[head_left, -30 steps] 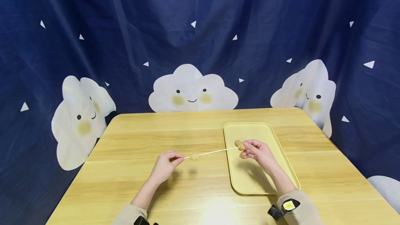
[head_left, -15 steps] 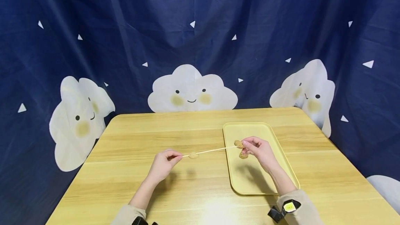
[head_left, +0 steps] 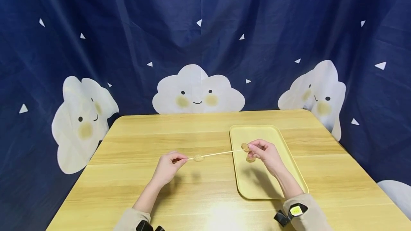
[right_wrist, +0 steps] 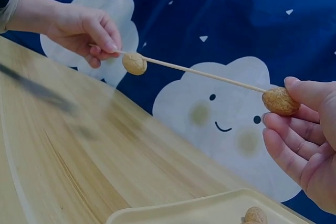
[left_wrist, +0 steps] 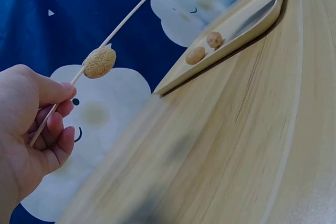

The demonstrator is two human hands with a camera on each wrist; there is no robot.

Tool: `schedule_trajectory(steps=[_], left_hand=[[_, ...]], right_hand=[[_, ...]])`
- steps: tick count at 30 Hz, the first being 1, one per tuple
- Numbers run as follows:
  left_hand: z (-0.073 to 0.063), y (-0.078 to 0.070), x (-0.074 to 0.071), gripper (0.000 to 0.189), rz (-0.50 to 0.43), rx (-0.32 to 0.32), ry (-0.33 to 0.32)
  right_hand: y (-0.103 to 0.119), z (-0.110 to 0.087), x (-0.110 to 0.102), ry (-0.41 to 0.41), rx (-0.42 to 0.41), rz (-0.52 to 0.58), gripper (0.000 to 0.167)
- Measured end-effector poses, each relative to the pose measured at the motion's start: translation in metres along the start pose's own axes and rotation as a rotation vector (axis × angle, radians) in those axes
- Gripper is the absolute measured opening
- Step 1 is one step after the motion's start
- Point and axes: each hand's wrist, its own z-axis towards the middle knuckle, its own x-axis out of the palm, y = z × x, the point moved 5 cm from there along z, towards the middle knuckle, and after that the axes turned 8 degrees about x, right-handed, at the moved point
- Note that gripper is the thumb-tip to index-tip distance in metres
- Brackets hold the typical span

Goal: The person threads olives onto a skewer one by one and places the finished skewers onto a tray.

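Dark blue cloth [head_left: 179,38] hangs behind the table [head_left: 205,188] bearing a tray [head_left: 263,134]. Left of the tray, the left hand [head_left: 169,168] pinches one end of a stick [head_left: 221,153], a threaded ball [head_left: 198,158] just beyond its fingertips. Above the tray, the right hand [head_left: 266,154] grips an end ball [right_wrist: 279,101] against the stick's other tip; whether it's pierced, I can't tell. Two loose balls [left_wrist: 195,55] in the tray look not yet threaded.

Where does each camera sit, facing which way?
Head: head-worn, looking forward and down at the table; left hand and right hand show.
Left wrist: wrist-worn, looking along the skewer; left hand near, right hand far.
Right wrist: wrist-worn, facing the skewer; right hand near, left hand beyond.
Both wrist views share skewer and tray.
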Motion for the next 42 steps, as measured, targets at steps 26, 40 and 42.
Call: schedule_trajectory(steps=[26,40,42], left_hand=[[0.004,-0.021,-0.019,0.006,-0.025,-0.011,0.008],[0.001,-0.026,-0.021,0.007,-0.05,-0.002,0.031],[0.001,-0.027,-0.021,0.008,-0.062,-0.002,0.035]], right_hand=[[0.032,-0.012,0.018,-0.043,-0.181,-0.133,0.03],[0.043,-0.024,0.018,-0.019,-0.306,-0.242,0.03],[0.045,-0.025,0.018,-0.034,-0.316,-0.253,0.03]])
